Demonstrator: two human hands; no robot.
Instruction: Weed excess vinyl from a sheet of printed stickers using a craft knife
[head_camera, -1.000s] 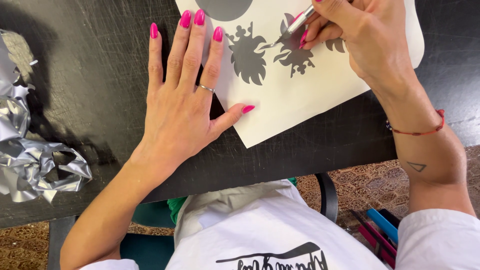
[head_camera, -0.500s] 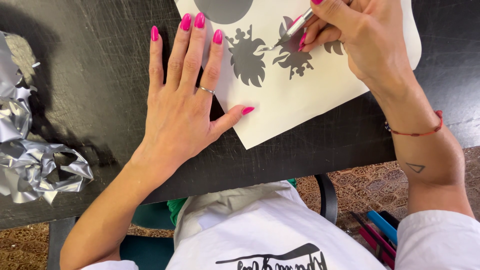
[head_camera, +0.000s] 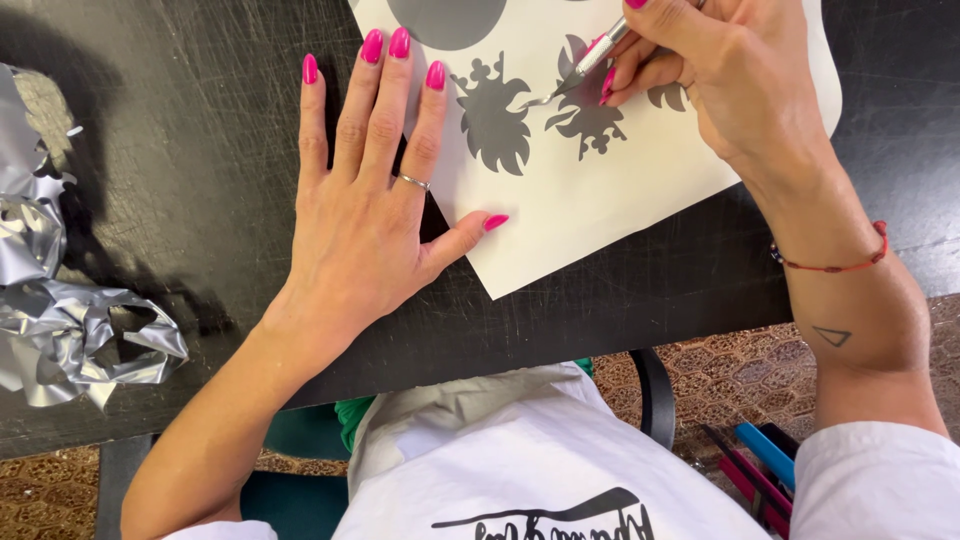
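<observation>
While the work is going on at a scratched black table (head_camera: 180, 120), these things are showing:
Floor: patterned brown tiles (head_camera: 740, 370) are lying under the table's near edge.
Sheet: a cream sheet (head_camera: 620, 200) with grey cut-out shapes is lying at the table's far right, one corner pointing toward the person.
Foil: crumpled silver foil (head_camera: 70, 320) is sitting at the left edge, well apart from the sheet.
Left hand: the left hand (head_camera: 365, 215) is pressing flat, fingers slightly apart, thumb and fingertips touching the sheet's left edge.
Right hand: the right hand (head_camera: 730, 75) is gripping a craft knife (head_camera: 590, 62), fingers clamped together around it.
Knife tip: it is touching the sheet between two grey shapes.
</observation>
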